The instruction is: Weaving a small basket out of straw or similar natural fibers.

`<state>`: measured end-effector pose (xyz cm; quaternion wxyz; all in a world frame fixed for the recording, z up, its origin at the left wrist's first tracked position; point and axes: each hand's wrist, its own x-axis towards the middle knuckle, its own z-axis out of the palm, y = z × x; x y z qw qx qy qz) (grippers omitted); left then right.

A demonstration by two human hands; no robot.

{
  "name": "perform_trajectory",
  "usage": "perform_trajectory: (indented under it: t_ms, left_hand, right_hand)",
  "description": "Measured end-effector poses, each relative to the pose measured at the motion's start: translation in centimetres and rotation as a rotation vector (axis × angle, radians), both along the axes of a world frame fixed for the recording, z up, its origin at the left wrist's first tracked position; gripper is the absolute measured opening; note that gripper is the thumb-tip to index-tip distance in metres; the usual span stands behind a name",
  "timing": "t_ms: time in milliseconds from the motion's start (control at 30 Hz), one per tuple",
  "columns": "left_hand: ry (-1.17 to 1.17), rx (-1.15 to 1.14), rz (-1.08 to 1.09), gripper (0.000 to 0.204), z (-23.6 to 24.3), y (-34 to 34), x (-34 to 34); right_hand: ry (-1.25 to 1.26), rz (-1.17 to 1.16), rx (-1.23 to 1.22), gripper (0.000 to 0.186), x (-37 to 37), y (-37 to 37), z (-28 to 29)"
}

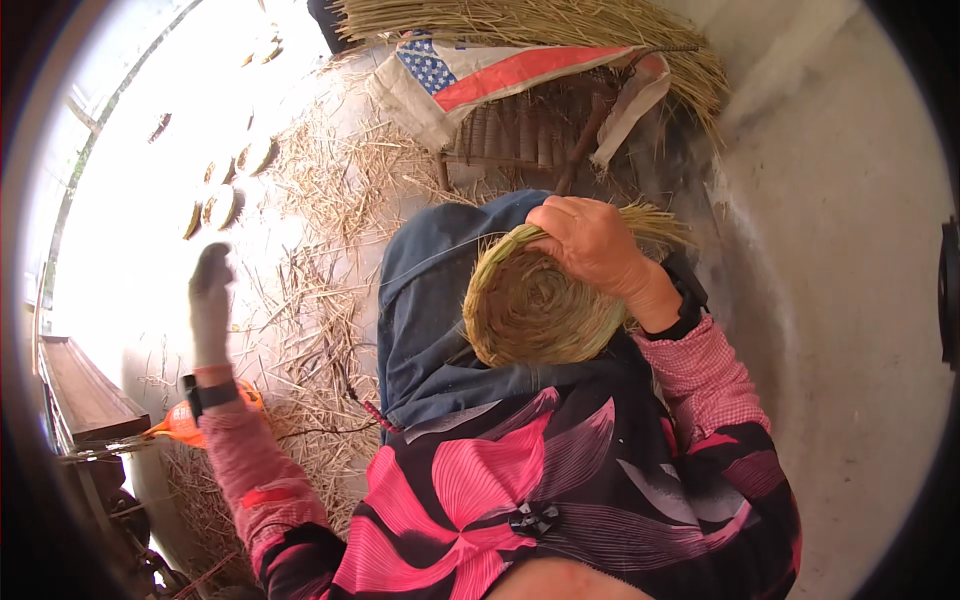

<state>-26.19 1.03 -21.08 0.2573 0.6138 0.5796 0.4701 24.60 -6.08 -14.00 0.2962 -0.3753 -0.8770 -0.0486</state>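
The straw basket is over the person's lap, its mouth tilted up toward the head; whether its base rests on the trousers cannot be told. The right hand is closed over the far rim, thumb inside and fingers wrapping the wall, so the rim is pinched between them. Loose stalks fan out past that hand, to the right of the basket; where they join it is hidden.

The left hand, gloved, is raised well to the left of the basket and blurred. How far its fingers are open cannot be told, nor whether they hold anything thin.

Left of the basket, straw litter covers the floor; beyond it, a cloth drapes over a frame, with a straw bundle past that.

With only one hand seen on the basket, it could roll or slip off the sloping lap if that pinch loosened. Squeezing harder might bend the rim out of round. The free stalks could splay or work loose if the right hand shifted, and their ends might catch on the sleeve or wristband.
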Motion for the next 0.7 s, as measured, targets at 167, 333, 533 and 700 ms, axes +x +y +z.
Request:
perform_trajectory:
  t_ms: [167, 333, 533, 700]
  left_hand:
    - [-0.425, -0.247, -0.582, 0.049, 6.6, -3.3, 21.2]
    - [-0.012, -0.676, -0.781, 0.033, 6.0, -4.0, 24.0]
    - [-0.938, -0.309, -0.667, 0.025, 4.6, -3.5, 26.6]
    - [-1.134, -0.42, -0.858, 0.029, 6.4, -2.2, 26.7]
  right_hand:
    - [0.065, -0.009, -0.028, 0.027, -0.9, -0.2, 0.1]
    - [0.154, -0.11, -0.007, 0.031, -0.6, -1.0, -0.5]
    - [0.09, -0.165, -0.144, 0.026, 0.1, -1.5, -1.2]
    - [0.176, -0.098, -0.144, 0.024, 0.3, -1.2, -1.8]
